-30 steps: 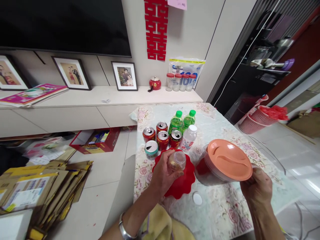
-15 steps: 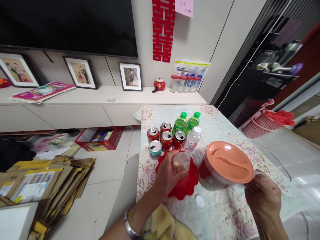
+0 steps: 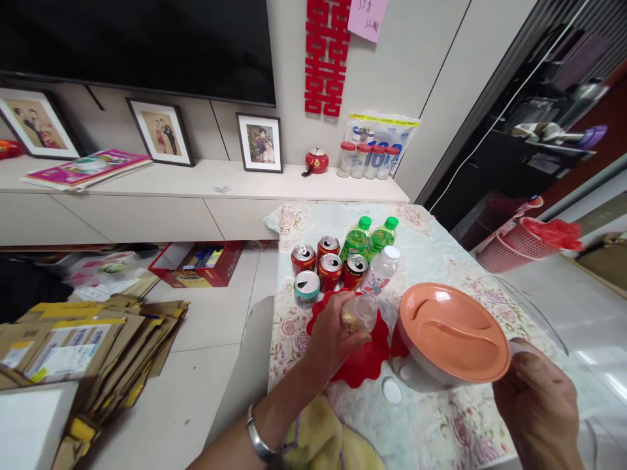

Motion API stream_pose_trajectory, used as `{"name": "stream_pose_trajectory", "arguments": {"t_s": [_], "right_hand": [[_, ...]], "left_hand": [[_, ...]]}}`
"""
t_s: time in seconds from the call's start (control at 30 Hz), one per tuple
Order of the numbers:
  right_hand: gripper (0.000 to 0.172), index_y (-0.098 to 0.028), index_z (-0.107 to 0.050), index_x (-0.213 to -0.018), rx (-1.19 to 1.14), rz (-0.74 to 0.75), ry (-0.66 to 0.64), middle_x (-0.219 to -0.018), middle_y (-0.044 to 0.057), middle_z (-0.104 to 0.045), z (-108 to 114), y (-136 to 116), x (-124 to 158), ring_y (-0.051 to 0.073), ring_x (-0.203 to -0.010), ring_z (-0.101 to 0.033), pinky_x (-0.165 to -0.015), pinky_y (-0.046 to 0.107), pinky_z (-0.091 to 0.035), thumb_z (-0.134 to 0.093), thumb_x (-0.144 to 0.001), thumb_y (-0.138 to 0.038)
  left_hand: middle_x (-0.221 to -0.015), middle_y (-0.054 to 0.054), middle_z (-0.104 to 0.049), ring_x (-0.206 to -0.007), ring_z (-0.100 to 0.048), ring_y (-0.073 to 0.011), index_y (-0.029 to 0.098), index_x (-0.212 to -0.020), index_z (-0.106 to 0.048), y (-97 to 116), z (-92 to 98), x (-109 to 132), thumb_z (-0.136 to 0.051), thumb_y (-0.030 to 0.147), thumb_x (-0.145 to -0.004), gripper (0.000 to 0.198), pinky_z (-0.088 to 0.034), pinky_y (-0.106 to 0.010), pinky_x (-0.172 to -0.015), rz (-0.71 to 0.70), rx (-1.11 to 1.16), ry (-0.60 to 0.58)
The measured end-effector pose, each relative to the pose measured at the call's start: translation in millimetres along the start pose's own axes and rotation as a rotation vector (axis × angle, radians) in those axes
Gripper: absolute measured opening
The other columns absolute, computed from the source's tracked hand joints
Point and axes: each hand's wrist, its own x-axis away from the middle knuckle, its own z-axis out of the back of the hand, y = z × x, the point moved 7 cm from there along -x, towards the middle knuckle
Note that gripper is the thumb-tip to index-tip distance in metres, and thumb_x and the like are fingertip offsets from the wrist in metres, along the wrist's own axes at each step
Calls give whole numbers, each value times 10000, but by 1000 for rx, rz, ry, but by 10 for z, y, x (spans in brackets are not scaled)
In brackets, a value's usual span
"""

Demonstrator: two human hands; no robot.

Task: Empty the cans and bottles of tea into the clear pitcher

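My left hand (image 3: 337, 329) is wrapped round a small clear plastic bottle (image 3: 360, 314), uncapped, with something yellowish inside. It sits over a red scalloped tray (image 3: 365, 359). My right hand (image 3: 536, 391) grips the handle of a wide see-through jug (image 3: 426, 369) with an orange lid (image 3: 453, 329). The jug stands out over the table, to the right of the tray; whether its base touches the cloth I cannot tell. Between tray and jug, a round white cap (image 3: 392, 390) lies on the tablecloth.
Behind the tray stand several opened drink cans (image 3: 330, 271), two green-capped bottles (image 3: 356, 243) and a white-capped bottle (image 3: 381, 271). A yellow cloth (image 3: 323, 437) is at the near edge. Flattened cartons (image 3: 98, 352) lie on the floor at left; pink baskets (image 3: 509, 245) stand at right.
My right hand has moved the jug to the right and nearer to me, and its lid now faces me a little more. My left hand keeps the bottle over the tray. The view has shifted slightly.
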Motion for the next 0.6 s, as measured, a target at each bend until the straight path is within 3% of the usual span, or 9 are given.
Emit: {"name": "stream_pose_trajectory", "arguments": {"t_s": [0.17, 0.47, 0.6], "right_hand": [[475, -190, -581, -525, 50, -5, -24, -541, -17, -429, -58, -72, 11, 93, -490, -414, -423, 241, -387, -964, -528, -472], [416, -200, -734, -658, 152, -18, -85, -591, 32, -549, -129, -99, -6, 123, -523, -451, -435, 261, -395, -960, -539, -528], [448, -193, -731, -646, 188, -27, -94, -578, 17, -533, -161, -127, 9, 113, -531, -459, -462, 240, -416, -956, -546, -567]], "left_hand": [[-1308, 69, -709, -1268, -665, -362, 480, -1231, -591, 58, 31, 19, -815, 287, -752, 563, -500, -616, -1117, -28, -6, 12], [-1364, 49, -717, -1320, -643, -379, 426, -1253, -635, 54, 31, 15, -823, 303, -739, 561, -486, -618, -1154, -2, -4, 10], [-1414, 111, -691, -1356, -626, -351, 502, -1324, -586, 33, 21, 25, -789, 350, -754, 623, -492, -603, -1180, 36, -83, -24]]}}
